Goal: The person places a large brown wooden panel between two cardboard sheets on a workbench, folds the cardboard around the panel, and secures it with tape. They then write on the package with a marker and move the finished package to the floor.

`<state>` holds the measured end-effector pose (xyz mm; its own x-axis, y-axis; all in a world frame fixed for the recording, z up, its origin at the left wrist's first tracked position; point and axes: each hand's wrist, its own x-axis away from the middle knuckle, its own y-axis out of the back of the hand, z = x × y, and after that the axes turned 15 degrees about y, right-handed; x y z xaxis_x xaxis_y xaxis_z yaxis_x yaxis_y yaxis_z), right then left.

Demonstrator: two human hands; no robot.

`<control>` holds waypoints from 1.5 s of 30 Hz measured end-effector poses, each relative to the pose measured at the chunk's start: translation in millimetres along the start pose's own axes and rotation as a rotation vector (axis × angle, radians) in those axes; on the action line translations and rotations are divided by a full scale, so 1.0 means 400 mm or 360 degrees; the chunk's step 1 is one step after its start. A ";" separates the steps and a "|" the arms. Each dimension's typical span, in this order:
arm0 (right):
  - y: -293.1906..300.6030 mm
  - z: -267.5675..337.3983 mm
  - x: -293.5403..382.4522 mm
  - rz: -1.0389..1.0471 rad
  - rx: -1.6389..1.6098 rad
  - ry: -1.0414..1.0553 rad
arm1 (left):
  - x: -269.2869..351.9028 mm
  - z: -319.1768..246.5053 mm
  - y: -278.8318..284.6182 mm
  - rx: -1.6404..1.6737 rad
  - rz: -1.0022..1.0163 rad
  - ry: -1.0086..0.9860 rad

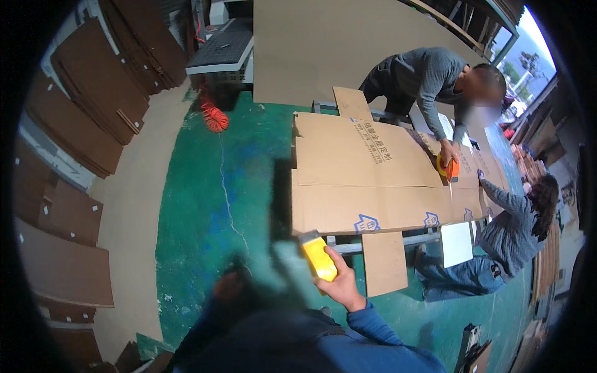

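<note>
My right hand [344, 283] grips a yellow tape dispenser [319, 259], whose grey end points up at the near left corner of a large flat cardboard package [364, 168]. The package bears printed writing and blue house-shaped marks along its near side. My left hand [228, 285] hangs low over the floor on the left, dark and blurred, so its fingers cannot be made out. Across the package, a co-worker bends over with both hands on an orange tape dispenser [452, 170], pressed to the cardboard.
A metal frame [410, 240] carries the package, with loose cardboard pieces [385, 263] beneath it. A second person [508, 233] crouches at the right, one hand on the package. A coiled orange hose [215, 120] lies on the green floor [196, 224]. Brown panels [88, 84] stack at left.
</note>
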<state>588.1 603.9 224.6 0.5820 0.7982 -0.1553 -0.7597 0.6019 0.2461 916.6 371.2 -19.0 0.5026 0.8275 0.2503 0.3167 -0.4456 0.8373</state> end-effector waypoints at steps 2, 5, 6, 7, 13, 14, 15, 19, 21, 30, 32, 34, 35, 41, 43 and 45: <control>-0.135 0.023 -0.080 -0.0089 -0.0017 -0.0029 | -0.020 0.094 0.080 -0.0201 0.0393 0.0210; -0.271 0.066 -0.186 0.0008 -0.0077 0.0093 | -0.123 0.206 0.242 0.0117 0.0172 0.0163; -0.303 0.078 -0.218 0.0089 -0.0094 0.0029 | -0.162 0.233 0.287 0.0036 0.0157 0.0144; -0.324 0.088 -0.247 0.0139 -0.0124 0.0063 | -0.202 0.261 0.331 -0.0067 0.0166 0.0177; -0.397 0.068 -0.438 0.0306 0.0023 0.0062 | -0.425 0.326 0.363 -0.0190 -0.0149 -0.0020; -0.408 0.054 -0.476 0.0286 -0.0002 0.0035 | -0.474 0.328 0.360 -0.0352 -0.0174 -0.0121; -0.420 0.037 -0.519 0.0254 -0.0083 -0.0016 | -0.505 0.320 0.345 -0.0428 0.0056 0.0036; -0.447 -0.053 -0.741 0.0313 -0.0185 -0.0021 | -0.630 0.257 0.297 -0.0397 0.0216 -0.0201; -0.470 -0.103 -0.881 0.0372 -0.0193 -0.0119 | -0.716 0.218 0.304 -0.0346 0.0397 0.0064; -0.586 -0.132 -1.427 0.0641 0.0132 0.0861 | -1.237 -0.251 0.614 0.1516 0.0830 0.0210; -0.603 -0.121 -1.503 0.0563 0.0108 0.1047 | -1.323 -0.391 0.692 0.2387 0.1170 0.0322; -0.605 -0.118 -1.559 0.0461 0.0225 0.1209 | -1.389 -0.498 0.754 0.2450 0.1266 0.0310; -0.599 -0.121 -1.583 0.0441 0.0248 0.1266 | -1.413 -0.539 0.769 0.2589 0.1406 0.0260; -0.509 -0.155 -1.680 0.0526 0.0895 0.1182 | -1.638 -0.683 0.756 0.2158 0.1722 0.0281; -0.477 -0.164 -1.694 0.0394 0.0457 0.0621 | -1.735 -0.709 0.739 0.2022 0.1537 0.0078; -0.444 -0.179 -1.686 0.0116 0.0500 0.0755 | -1.879 -0.713 0.747 0.1797 0.1348 0.0069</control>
<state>309.7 -39.5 217.3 0.2825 0.8051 -0.5216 -0.6281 0.5662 0.5338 404.1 -286.4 181.7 0.8444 0.1758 0.5060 0.4107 -0.8188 -0.4010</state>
